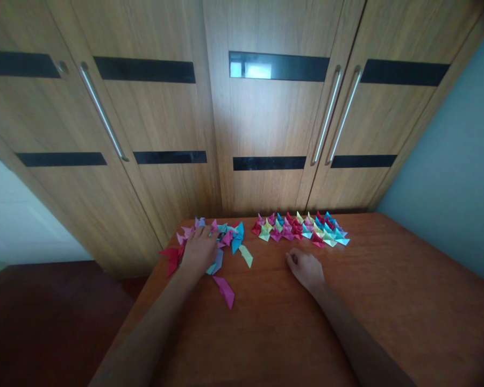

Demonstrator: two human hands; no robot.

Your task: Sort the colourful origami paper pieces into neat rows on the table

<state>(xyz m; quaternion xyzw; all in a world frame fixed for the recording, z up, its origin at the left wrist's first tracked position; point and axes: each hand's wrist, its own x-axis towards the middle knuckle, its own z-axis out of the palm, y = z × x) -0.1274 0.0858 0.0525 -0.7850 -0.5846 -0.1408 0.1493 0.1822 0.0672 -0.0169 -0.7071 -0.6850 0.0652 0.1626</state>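
Paper pieces (239, 235), pointed and many-coloured, lie jumbled around the left hand (200, 250), grip unclear, the right hand (306, 267) curled closed.

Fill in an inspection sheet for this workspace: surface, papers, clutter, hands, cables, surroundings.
Surface: reddish-brown table, wood-like finish.
Job's things: jumbled folded papers on the left; pointed paper shapes grouped in rough rows to their right; a magenta piece lies nearer the person.
Clutter: nothing seen besides the papers.
Hands: left hand over the jumbled papers, grip hidden; right hand curled, nearer the person than the rows.
Cables: nothing seen.
Surroundings: wooden cabinet doors behind, pale blue wall at right.
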